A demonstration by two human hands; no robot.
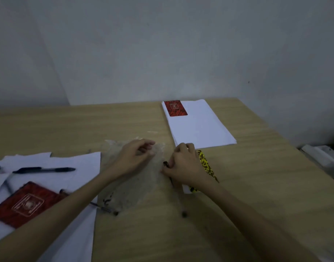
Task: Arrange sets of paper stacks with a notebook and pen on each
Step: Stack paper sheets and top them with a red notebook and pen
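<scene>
A: Two hands at mid-desk. Right hand [183,163] curled, pinching upper end of a dark pen [178,193]; yellow-and-black patterned notebook [205,165] partly hidden beneath the same hand. Left hand [137,157] loosely curled, fingertips resting on a crinkled clear plastic wrapper [124,182]; no firm grip seen.

B: Pen orientation?

A: Long axis running near-to-far, lower end toward desk [238,214] front edge, upper end under right fingers. Slim, light, stiff, likely smooth; prone to roll. Best taken at mid-barrel, pinch grip.

B: Destination?

A: Far paper stack [200,125], at back right, just beyond right hand. Small red notebook [175,108] lying at its far left corner, long axis along stack's long side. No pen seen on it yet.

B: Left side?

A: Loose paper sheets [77,163], untidy, carrying a black pen [44,170] lying left-to-right and a larger red notebook [24,203], askew. Further pen [103,208] part under left forearm.

B: Paper handling?

A: Floppy, slippery sheet on sheet; grip by both long edges, squared first.
</scene>
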